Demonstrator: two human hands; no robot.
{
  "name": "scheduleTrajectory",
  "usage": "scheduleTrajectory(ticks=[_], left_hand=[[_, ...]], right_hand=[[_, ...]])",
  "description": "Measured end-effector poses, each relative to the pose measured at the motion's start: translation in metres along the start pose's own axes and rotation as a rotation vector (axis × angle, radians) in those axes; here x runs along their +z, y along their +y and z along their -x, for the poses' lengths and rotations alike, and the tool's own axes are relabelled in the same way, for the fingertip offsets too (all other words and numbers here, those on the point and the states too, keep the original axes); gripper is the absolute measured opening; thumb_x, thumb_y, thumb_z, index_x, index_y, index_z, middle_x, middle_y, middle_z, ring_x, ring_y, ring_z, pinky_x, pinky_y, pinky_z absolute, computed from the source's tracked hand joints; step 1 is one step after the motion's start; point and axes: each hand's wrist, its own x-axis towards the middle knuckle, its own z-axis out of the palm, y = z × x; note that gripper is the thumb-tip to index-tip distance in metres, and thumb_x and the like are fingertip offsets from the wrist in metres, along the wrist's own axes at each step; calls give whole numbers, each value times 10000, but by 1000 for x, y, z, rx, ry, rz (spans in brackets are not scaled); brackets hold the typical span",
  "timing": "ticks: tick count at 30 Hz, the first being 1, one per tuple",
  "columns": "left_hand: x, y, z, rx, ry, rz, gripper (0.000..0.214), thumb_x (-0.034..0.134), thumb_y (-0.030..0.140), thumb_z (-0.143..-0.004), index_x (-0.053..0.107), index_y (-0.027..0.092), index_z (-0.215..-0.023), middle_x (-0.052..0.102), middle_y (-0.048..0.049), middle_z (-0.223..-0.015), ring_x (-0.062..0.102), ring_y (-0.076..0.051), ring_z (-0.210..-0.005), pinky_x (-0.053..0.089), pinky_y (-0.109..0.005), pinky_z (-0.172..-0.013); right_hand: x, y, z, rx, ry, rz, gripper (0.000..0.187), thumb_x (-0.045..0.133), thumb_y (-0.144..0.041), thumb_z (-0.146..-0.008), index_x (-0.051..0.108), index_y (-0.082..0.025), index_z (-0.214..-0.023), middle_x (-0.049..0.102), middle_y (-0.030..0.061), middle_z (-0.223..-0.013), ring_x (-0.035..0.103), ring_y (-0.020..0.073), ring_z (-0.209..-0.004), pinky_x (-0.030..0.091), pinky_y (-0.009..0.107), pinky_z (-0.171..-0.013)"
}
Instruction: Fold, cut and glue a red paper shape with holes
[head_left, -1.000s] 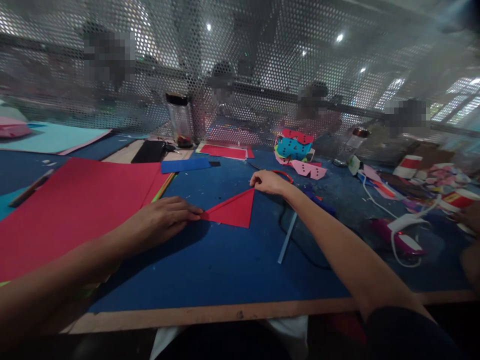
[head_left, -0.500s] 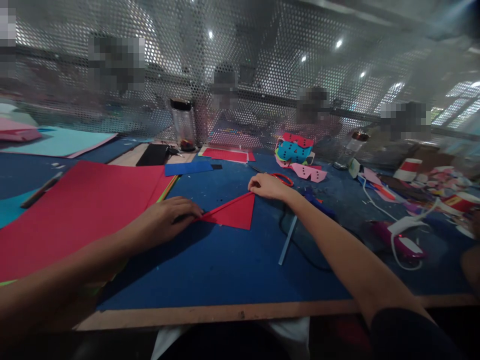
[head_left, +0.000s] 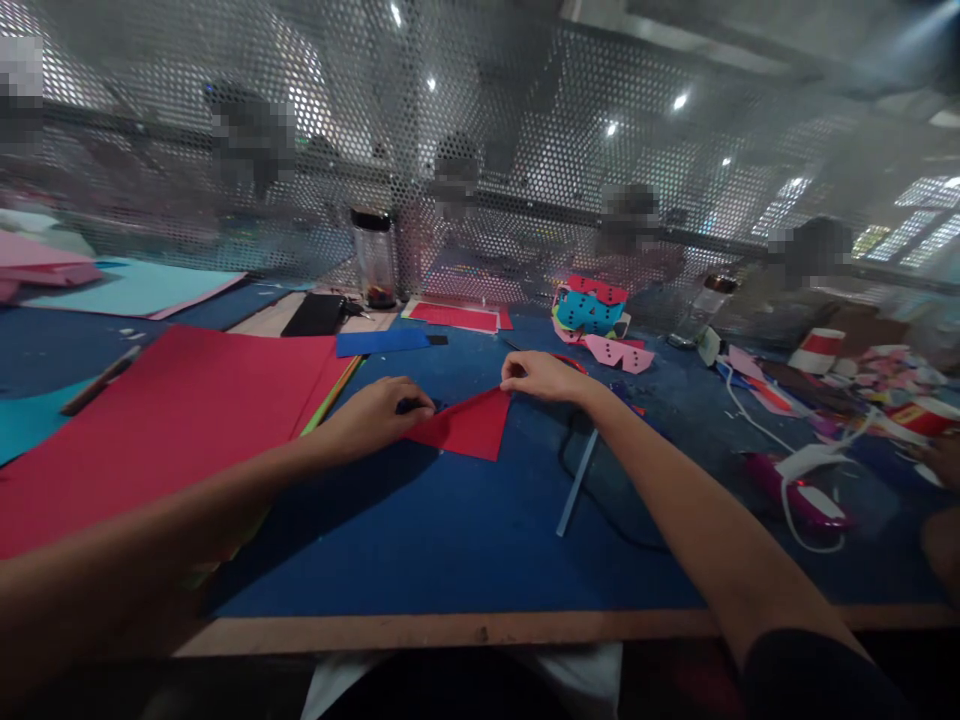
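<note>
Both hands pinch a folded red paper

Head view: the left hand has its fingertips brought together with the thumb on the paper's upper edge, a small gap showing behind the curled fingers. The right hand is closed in a tight thumb-and-finger pinch on the upper right corner. The paper is between them on the blue tabletop, right of the large red sheets and left of a pale strip. Printing on the red-and-white cups at the right is too small to read. Half a second ago the left fingertips were at the paper's left tip; now they are farther right along the folded edge, while the right hand keeps the same corner.
</note>
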Motion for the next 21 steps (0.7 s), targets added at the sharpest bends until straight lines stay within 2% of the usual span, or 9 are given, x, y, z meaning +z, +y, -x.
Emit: scheduleTrajectory(ticks=[4,7,11,14,17,19,21], left_hand=[[-3,3,-2,-116,-77,149,276,581,429,-894,756,223,-953,763,-15,-888,692,-206,-812,473,-269,-686],[-6,2,-1,-123,-104,176,276,580,426,-893,749,212,-930,752,-8,-829,678,-198,-771,458,-270,-660],[-11,1,-1,-106,-74,224,324,564,453,-901,760,199,-951,765,-21,-851,677,-207,-794,478,-281,-682],[-12,3,0,-90,-58,264,341,550,455,-910,762,198,-981,775,-26,-903,681,-221,-849,494,-296,-736],[-10,2,1,-117,-97,294,353,552,472,-901,763,200,-980,773,-26,-937,682,-234,-892,489,-303,-775],[-9,1,3,-155,-109,300,361,552,482,-893,764,200,-973,768,-26,-945,679,-238,-900,480,-304,-784],[-8,-1,5,-193,-93,288,370,553,490,-884,762,198,-974,761,-30,-936,674,-243,-899,471,-308,-780]], right_hand=[[-14,-13,7,1,24,-41,96,664,-255,-858,685,-172,-902,729,28,-910,640,138,-820,429,228,-716],[-18,-24,18,13,21,-60,86,648,-240,-864,703,-184,-897,743,20,-901,656,137,-826,436,226,-723],[-18,-36,39,75,49,-61,102,638,-247,-863,721,-187,-860,752,25,-871,662,144,-794,436,239,-696],[-16,-43,54,140,76,-119,98,648,-257,-857,718,-190,-848,752,19,-861,669,145,-790,445,243,-698],[-9,-45,64,148,95,-185,115,636,-284,-875,709,-196,-859,740,16,-866,668,155,-806,465,265,-734],[-1,-43,67,101,134,-207,138,610,-302,-905,700,-199,-890,725,20,-881,660,164,-826,476,291,-780],[8,-42,68,11,256,-170,123,593,-275,-924,683,-194,-946,703,43,-951,648,181,-900,475,321,-847]])
